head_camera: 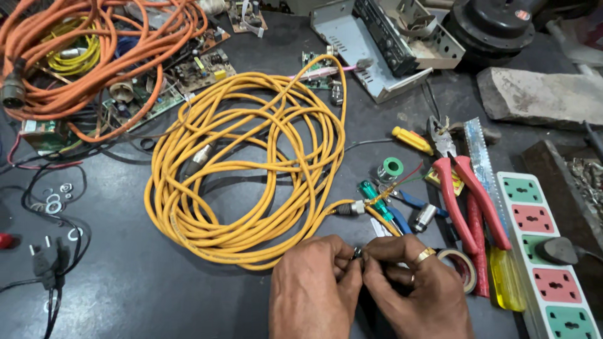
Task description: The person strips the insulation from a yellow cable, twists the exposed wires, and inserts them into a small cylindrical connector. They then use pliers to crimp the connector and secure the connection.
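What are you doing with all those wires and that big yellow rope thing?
A person is working at a dark workbench. Both hands, the left hand and the right hand, pinch a small metal connector between the fingertips. A big coil of yellow cable lies just beyond them, one end with a metal plug. To the right sit red-handled pliers, screwdrivers, a roll of tape and a power strip. An orange cable and circuit boards are piled at the back left.
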